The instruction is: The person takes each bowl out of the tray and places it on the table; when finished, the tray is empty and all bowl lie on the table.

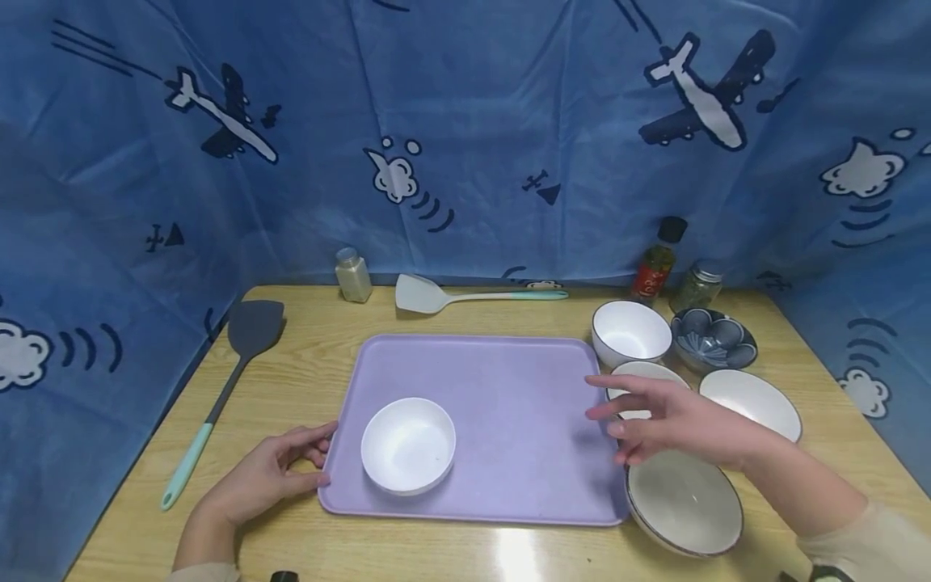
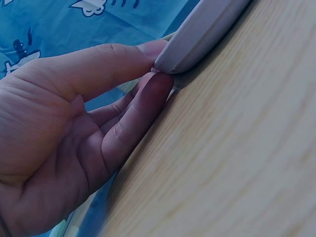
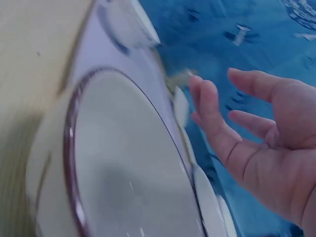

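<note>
A lavender tray point(image 1: 524, 420) lies on the wooden table, with a white bowl point(image 1: 409, 444) on its left part. My left hand point(image 1: 265, 477) is at the tray's left edge. Thumb and a finger pinch the rim of the tray point(image 2: 197, 42) in the left wrist view. Above the tray's right edge hovers my right hand point(image 1: 665, 420), fingers spread and holding nothing. Beneath it sits a large dark-rimmed bowl point(image 1: 684, 505), seen close up as a pale bowl point(image 3: 123, 158) in the right wrist view. A second white bowl point(image 1: 643, 372) is partly hidden by the right hand.
At the right stand a white bowl point(image 1: 631, 331), a blue patterned bowl point(image 1: 713, 343) and a shallow white bowl point(image 1: 752, 400). Behind them are a sauce bottle point(image 1: 655, 263) and a jar point(image 1: 697, 287). A pale spatula point(image 1: 422, 295), a shaker point(image 1: 353, 276) and a dark spatula point(image 1: 254, 327) lie around.
</note>
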A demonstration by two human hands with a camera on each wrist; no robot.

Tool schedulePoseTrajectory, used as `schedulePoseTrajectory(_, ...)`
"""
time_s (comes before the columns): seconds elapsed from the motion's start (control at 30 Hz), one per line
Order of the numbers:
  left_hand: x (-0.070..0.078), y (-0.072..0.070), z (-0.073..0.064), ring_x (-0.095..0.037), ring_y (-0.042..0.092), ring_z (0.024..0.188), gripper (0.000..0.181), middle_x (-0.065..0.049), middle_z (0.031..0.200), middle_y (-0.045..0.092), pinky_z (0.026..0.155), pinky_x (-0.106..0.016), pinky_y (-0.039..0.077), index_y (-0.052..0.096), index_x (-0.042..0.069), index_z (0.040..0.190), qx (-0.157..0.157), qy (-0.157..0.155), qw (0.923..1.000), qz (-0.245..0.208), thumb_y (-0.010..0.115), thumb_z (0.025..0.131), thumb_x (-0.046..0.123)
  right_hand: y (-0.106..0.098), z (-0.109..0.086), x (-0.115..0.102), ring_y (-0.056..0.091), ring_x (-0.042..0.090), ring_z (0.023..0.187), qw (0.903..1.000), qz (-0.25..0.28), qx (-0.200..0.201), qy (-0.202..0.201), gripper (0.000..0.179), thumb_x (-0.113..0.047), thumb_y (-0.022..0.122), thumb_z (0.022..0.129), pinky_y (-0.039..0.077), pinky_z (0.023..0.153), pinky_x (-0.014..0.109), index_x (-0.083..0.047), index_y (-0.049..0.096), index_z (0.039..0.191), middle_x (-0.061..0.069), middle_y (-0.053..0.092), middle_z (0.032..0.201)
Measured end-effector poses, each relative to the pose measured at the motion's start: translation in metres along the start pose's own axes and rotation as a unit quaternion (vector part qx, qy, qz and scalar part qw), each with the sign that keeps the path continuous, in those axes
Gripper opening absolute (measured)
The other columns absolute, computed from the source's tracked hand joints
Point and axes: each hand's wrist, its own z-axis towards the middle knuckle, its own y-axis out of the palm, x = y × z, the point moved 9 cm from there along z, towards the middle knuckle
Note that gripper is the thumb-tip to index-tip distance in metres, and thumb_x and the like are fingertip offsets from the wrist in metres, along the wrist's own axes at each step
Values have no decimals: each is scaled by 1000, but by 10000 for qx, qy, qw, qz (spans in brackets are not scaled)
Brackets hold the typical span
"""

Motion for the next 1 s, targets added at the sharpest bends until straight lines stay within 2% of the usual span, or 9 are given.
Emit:
schedulePoseTrajectory(0.2,-2,-1,0,-11,60,103,75,-13,122,61,90,-15,46,48,6,147,36,-129,9999,31,81,83,26,25,32,-4,73,32,93,9993,305,-145,187,66,-18,66,97,60,80,42,-12,34,155,27,52,142)
schedulePoseTrajectory(0.53,0,0,-1,-9,61,101,72,-14,121,61,89,-15,45,49,4,146,62,52,10000,35,80,84,22,59,73,-12,73,29,87,9976,346,-375,474,65,-16,68,94,60,78,40,-10,40,152,25,56,135)
schedulePoseTrajectory(0.83,1,1,0,-9,62,101,70,-15,120,62,88,-15,48,50,5,146,69,155,9998,64,80,85,21,85,106,-21,73,26,82,9954,592,-540,533,63,-14,68,94,60,78,40,-9,41,151,25,57,131)
schedulePoseTrajectory(1.0,1,1,0,-8,62,100,70,-15,119,62,87,-15,48,50,4,146,112,184,9997,103,80,84,21,98,121,-23,73,26,81,9938,675,-626,617,63,-12,68,94,60,79,42,-10,42,151,20,60,126)
